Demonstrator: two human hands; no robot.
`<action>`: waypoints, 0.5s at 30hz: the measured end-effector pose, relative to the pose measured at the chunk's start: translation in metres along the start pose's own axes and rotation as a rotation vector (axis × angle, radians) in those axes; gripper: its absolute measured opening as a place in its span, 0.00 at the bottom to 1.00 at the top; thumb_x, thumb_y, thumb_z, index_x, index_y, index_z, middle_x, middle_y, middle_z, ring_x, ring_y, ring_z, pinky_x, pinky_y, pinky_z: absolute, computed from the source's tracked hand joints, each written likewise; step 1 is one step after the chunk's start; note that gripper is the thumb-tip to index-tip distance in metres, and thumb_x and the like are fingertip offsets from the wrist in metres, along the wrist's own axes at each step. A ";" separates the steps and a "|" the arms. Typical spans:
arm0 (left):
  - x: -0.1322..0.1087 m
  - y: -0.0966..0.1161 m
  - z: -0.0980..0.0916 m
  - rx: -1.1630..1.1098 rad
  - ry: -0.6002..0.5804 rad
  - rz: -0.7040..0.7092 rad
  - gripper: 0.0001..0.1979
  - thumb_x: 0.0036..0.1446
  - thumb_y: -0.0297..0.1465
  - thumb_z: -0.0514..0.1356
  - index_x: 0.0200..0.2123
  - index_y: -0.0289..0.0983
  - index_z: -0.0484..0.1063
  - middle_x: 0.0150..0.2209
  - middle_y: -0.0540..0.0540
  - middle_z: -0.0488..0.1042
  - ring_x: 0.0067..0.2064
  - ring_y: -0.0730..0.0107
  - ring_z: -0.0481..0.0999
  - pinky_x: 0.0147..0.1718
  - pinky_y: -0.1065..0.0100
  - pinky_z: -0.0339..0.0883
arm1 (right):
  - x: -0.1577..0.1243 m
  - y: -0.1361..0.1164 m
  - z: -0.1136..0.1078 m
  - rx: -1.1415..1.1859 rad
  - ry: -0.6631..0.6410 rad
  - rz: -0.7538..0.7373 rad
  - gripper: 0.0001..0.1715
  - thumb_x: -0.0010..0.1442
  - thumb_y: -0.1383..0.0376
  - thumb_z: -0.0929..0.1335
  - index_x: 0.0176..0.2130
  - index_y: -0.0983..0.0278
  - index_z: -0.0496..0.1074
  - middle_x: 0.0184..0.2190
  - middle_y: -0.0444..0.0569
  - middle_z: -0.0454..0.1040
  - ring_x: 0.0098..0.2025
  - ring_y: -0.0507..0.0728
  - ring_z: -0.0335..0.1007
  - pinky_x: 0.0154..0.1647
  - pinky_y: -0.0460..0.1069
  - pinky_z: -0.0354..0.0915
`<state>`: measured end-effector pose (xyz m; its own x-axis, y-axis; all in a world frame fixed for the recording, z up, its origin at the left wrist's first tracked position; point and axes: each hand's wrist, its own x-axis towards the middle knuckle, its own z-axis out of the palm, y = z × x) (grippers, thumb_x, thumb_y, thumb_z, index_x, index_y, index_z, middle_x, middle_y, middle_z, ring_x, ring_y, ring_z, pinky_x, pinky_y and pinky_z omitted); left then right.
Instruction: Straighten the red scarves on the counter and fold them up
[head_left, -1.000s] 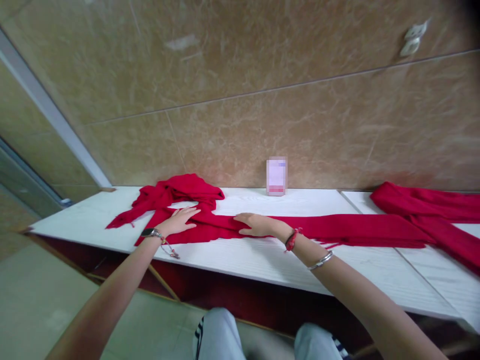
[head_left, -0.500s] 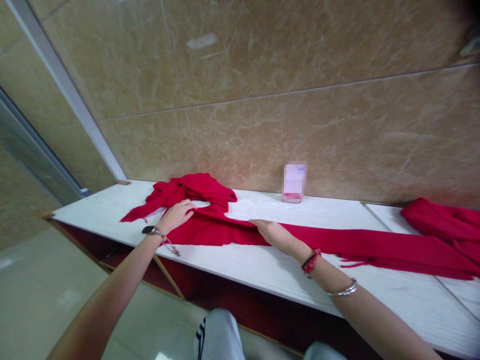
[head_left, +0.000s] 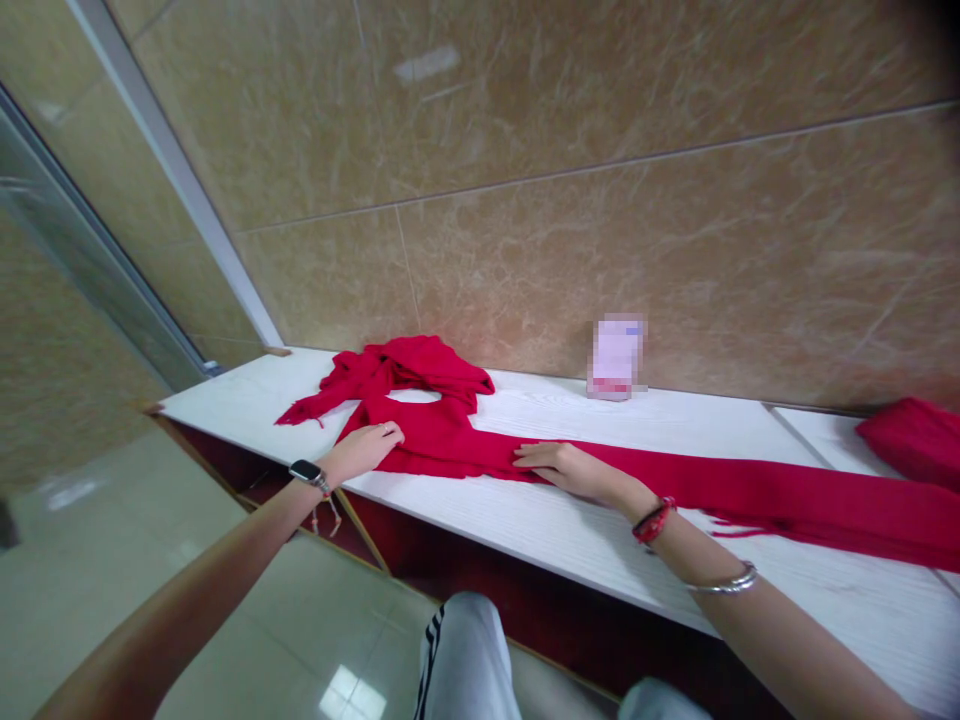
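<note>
A long red scarf [head_left: 690, 480] with fringe lies lengthwise along the white cabinet top [head_left: 525, 535]. Its left part is folded over on itself toward me. My left hand [head_left: 364, 450], wearing a dark watch, is closed on the scarf's folded left part, with the fingertips partly hidden. My right hand [head_left: 566, 468] rests palm down farther along the scarf, its fingers stretched out and slightly apart. Behind my left hand, crumpled red cloth [head_left: 427, 362] with a fringed end is heaped near the wall.
A phone-like upright object [head_left: 616, 358], pixelated, leans against the tiled wall [head_left: 517, 270]. Another bunched red cloth [head_left: 911, 440] lies at the far right. Open dark-red compartments [head_left: 442, 560] are under the cabinet's front edge, above my knees.
The scarf's far edge has been brought toward me and laid down. My right hand has gone from pinching the edge to lying flat. The view has shifted slightly left.
</note>
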<state>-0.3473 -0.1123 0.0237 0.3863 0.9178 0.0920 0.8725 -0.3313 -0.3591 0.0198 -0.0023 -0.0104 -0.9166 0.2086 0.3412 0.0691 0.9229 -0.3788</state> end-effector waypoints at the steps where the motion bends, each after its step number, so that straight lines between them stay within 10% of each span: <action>1: -0.003 0.000 0.001 0.021 0.012 -0.020 0.13 0.57 0.19 0.48 0.42 0.34 0.68 0.42 0.42 0.70 0.41 0.67 0.72 0.42 0.67 0.64 | 0.000 -0.001 -0.001 0.023 0.013 0.005 0.19 0.63 0.65 0.58 0.51 0.62 0.69 0.50 0.50 0.70 0.55 0.55 0.62 0.56 0.52 0.59; 15: -0.027 0.014 0.011 0.000 0.008 -0.076 0.16 0.54 0.18 0.49 0.43 0.36 0.67 0.45 0.42 0.69 0.45 0.64 0.71 0.45 0.65 0.64 | -0.004 0.000 0.006 -0.113 -0.101 0.028 0.22 0.62 0.66 0.58 0.54 0.63 0.65 0.56 0.53 0.63 0.59 0.57 0.55 0.58 0.54 0.54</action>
<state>-0.3486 -0.1395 0.0057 0.3209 0.9386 0.1264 0.8996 -0.2604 -0.3505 0.0206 -0.0051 -0.0168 -0.9481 0.2063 0.2418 0.1336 0.9489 -0.2860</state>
